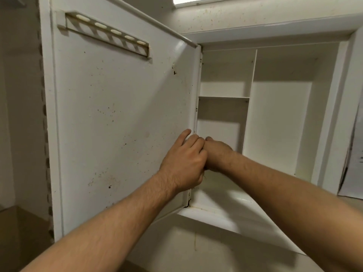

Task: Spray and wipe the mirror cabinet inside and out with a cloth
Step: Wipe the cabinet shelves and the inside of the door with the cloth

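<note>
Mirror cabinet (279, 118) is open, up in front of me. Door (117, 114) stands swung out to my left, its inner face speckled with dark spots, a slotted rack (107, 33) near its top. My left hand (182, 160) is at the door's hinge edge, fingers curled, forefinger on the door. My right hand (218, 152) touches it, mostly hidden behind; cannot tell what either grips. One shelf (224, 98) in the left compartment.

Left wall (19, 95): was plain beige and dim.
Light (196, 0): a bright white panel glowed at the top edge.
Overhead band (265, 14): off-white, flecked with small brown spots.
Lower wall (186, 252): pale, marked by one thin yellowish drip.
Brown surface (17, 228): lay shadowed in the lower left corner.
White sheet (353, 173): hung at the right edge.
</note>
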`<state>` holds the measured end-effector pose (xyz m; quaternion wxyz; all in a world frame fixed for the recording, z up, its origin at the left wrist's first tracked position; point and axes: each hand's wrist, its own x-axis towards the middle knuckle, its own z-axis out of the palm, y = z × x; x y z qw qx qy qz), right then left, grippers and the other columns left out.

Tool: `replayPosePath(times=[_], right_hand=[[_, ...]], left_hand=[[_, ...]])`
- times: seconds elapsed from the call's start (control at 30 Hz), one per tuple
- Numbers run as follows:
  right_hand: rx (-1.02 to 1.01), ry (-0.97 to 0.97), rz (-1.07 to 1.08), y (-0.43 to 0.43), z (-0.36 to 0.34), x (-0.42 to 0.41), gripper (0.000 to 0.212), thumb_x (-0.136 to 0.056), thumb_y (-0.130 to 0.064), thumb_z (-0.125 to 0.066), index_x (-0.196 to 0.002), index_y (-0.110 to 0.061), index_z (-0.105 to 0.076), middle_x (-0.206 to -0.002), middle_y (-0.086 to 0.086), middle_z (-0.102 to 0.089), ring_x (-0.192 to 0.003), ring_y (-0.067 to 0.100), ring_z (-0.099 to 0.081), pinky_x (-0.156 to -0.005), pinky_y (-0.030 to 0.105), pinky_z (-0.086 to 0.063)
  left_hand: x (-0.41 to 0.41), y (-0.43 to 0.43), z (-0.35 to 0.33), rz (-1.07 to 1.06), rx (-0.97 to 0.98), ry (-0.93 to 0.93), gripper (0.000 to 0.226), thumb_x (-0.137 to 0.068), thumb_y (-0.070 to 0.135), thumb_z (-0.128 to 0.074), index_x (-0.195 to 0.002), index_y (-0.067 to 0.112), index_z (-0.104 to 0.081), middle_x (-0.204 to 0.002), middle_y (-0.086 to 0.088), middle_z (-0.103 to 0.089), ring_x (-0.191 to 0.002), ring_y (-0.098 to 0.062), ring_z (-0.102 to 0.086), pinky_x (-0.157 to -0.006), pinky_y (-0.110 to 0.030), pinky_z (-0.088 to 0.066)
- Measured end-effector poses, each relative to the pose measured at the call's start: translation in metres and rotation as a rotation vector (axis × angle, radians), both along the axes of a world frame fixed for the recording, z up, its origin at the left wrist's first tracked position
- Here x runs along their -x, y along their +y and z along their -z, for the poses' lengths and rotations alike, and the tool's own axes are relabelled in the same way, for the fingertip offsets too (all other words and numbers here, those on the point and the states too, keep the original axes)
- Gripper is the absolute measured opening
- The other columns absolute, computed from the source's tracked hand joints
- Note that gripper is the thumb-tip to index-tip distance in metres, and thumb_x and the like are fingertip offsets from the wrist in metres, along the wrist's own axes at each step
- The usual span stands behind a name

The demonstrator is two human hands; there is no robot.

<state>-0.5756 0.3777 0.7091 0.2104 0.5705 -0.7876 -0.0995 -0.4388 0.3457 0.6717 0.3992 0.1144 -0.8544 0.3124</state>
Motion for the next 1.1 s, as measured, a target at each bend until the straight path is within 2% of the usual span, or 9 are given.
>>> replayPosePath(times=[0.1, 0.2, 0.4, 0.57, 0.7, 0.77, 0.87, 0.97, 1.1], right_hand=[[-0.151, -0.134, 0.091, 0.003, -0.017, -0.004, 0.007, -0.095, -0.026, -0.068, -0.093, -0.020, -0.065, -0.096, 0.001, -0.064, -0.082, 0.018, -0.058, -0.087, 0.036, -0.056], [-0.192, -0.318, 0.131, 0.003, -0.027, -0.003, 0.016, -0.100, -0.020, -0.059, -0.089, -0.011, -0.068, -0.085, 0.004, -0.063, -0.076, 0.023, -0.057, -0.083, 0.041, -0.057], [0.814, -0.171, 0.070, -0.005, -0.045, 0.009, 0.030, -0.096, -0.014, -0.058, -0.125, -0.008, -0.055, -0.127, 0.018, -0.053, -0.113, 0.036, -0.054, -0.083, 0.034, -0.042], [0.389, 0.042, -0.116, -0.012, -0.020, 0.016, 0.060, -0.104, -0.035, -0.046, -0.157, -0.008, -0.034, -0.166, 0.016, -0.022, -0.151, 0.041, -0.020, -0.125, 0.046, -0.025], [-0.118, 0.153, -0.052, 0.024, -0.018, 0.023, 0.030, -0.097, -0.045, -0.050, -0.098, -0.023, -0.070, -0.108, 0.003, -0.070, -0.093, 0.018, -0.066, -0.087, 0.041, -0.059], [-0.092, 0.309, -0.072, 0.023, -0.022, 0.016, 0.020, -0.095, -0.037, -0.060, -0.096, -0.021, -0.072, -0.102, 0.002, -0.071, -0.094, 0.020, -0.066, -0.093, 0.041, -0.056], [0.172, 0.619, -0.019, 0.013, -0.041, 0.011, 0.045, -0.091, -0.038, -0.069, -0.131, -0.017, -0.066, -0.147, 0.011, -0.052, -0.141, 0.031, -0.042, -0.118, 0.053, -0.031], [0.171, 0.534, 0.236, 0.011, -0.031, 0.006, 0.072, -0.098, -0.040, -0.062, -0.159, -0.016, -0.033, -0.168, 0.022, -0.015, -0.155, 0.043, -0.013, -0.123, 0.063, -0.016], [0.024, 0.246, 0.140, 0.018, 0.008, -0.011, 0.056, -0.106, -0.039, -0.048, -0.153, -0.009, -0.042, -0.158, 0.022, -0.032, -0.144, 0.044, -0.032, -0.109, 0.053, -0.046]], left_hand=[[-0.001, -0.003, -0.001, 0.027, -0.006, 0.054, 0.033, -0.083, 0.034, -0.056, -0.104, 0.011, -0.068, -0.109, -0.008, -0.066, -0.112, -0.026, -0.058, -0.122, -0.047, -0.027], [-0.003, -0.006, -0.005, 0.030, -0.006, 0.085, 0.030, -0.078, 0.031, -0.067, -0.101, 0.011, -0.068, -0.104, -0.008, -0.066, -0.108, -0.026, -0.058, -0.121, -0.047, -0.029], [-0.008, -0.010, -0.004, -0.022, 0.022, 0.028, 0.020, -0.075, 0.023, -0.065, -0.092, 0.012, -0.067, -0.103, -0.007, -0.063, -0.108, -0.027, -0.055, -0.122, -0.049, -0.027], [-0.008, -0.014, 0.002, -0.055, 0.009, -0.002, 0.023, -0.075, 0.023, -0.064, -0.094, 0.012, -0.068, -0.103, -0.008, -0.064, -0.107, -0.027, -0.056, -0.121, -0.048, -0.026], [-0.009, -0.012, 0.003, -0.115, -0.026, -0.061, 0.027, -0.081, 0.025, -0.058, -0.104, 0.013, -0.067, -0.113, -0.008, -0.063, -0.116, -0.027, -0.052, -0.124, -0.049, -0.020], [-0.009, -0.006, 0.002, -0.106, -0.040, -0.058, 0.029, -0.082, 0.026, -0.058, -0.106, 0.013, -0.067, -0.115, -0.008, -0.062, -0.117, -0.027, -0.051, -0.124, -0.049, -0.018], [-0.007, 0.000, 0.003, -0.069, -0.011, -0.070, 0.026, -0.078, 0.025, -0.062, -0.099, 0.013, -0.068, -0.110, -0.007, -0.063, -0.114, -0.026, -0.053, -0.123, -0.048, -0.018], [-0.010, 0.000, 0.002, -0.037, -0.021, -0.035, 0.023, -0.075, 0.023, -0.062, -0.095, 0.012, -0.068, -0.107, -0.007, -0.064, -0.113, -0.026, -0.054, -0.123, -0.049, -0.023], [-0.015, -0.001, 0.004, -0.058, -0.024, -0.069, 0.032, -0.081, 0.028, -0.063, -0.108, 0.012, -0.068, -0.118, -0.009, -0.063, -0.120, -0.027, -0.053, -0.124, -0.049, -0.022]])
